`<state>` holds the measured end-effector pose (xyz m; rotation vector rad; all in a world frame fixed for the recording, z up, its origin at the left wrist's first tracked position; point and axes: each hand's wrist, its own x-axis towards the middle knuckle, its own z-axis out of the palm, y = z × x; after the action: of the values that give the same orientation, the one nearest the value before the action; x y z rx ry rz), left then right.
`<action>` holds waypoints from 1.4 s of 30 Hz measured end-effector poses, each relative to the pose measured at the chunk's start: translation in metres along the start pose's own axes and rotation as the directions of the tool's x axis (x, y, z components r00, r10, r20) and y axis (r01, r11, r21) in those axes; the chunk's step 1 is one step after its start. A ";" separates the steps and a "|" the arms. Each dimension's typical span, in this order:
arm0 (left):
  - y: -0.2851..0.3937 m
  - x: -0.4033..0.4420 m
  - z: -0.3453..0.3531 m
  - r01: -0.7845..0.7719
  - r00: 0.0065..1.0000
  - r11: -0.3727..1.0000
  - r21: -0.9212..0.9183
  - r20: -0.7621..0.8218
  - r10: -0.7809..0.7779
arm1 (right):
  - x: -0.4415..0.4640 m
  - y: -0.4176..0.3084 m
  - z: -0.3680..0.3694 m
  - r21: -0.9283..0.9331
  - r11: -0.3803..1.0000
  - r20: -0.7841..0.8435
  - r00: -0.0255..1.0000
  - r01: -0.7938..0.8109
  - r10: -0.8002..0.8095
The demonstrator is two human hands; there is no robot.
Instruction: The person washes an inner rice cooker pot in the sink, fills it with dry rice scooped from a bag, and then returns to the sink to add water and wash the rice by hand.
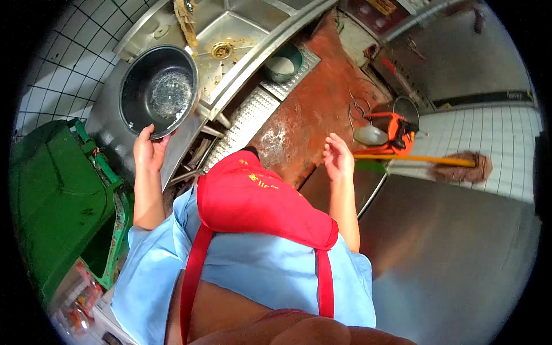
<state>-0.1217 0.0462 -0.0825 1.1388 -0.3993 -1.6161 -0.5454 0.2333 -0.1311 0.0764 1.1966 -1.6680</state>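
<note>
My left hand [150, 150] grips the near rim of a round black basin [159, 92], thumb at the edge. The basin tilts over the metal counter beside the sink, and whitish residue shows on its inner bottom. My right hand [338, 156] is raised over the red floor with nothing in it, its fingers slightly curled and apart. Right of the basin lies the steel sink [234, 31] with a brownish drain [221, 50]. A brown cloth [185, 22] hangs at the sink's far left.
A green bin [63, 201] stands at the left. A dark bucket [284, 62] sits on a metal grate below the sink. Near the right wall are an orange container [397, 133], a yellow pole [420, 158] and a metal surface [448, 247].
</note>
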 end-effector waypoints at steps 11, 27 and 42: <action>-0.046 0.124 0.064 0.067 0.993 0.991 -0.115 -0.085 -0.077 | 0.179 -0.080 0.123 -0.383 0.914 0.182 0.958 -0.138 0.221; -0.097 0.259 0.140 0.121 0.932 0.971 -0.206 -0.313 -0.182 | 0.397 -0.020 0.400 -0.770 0.353 0.622 0.499 0.532 0.604; -0.103 0.363 0.198 0.030 0.850 0.926 -0.376 -0.478 -0.222 | 0.496 0.112 0.606 0.016 0.016 0.775 -0.022 1.000 0.632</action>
<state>-0.3341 -0.2912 -0.2321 1.2718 0.3200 -1.3490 -0.4057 -0.5442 -0.1791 -2.4567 0.7062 -0.1957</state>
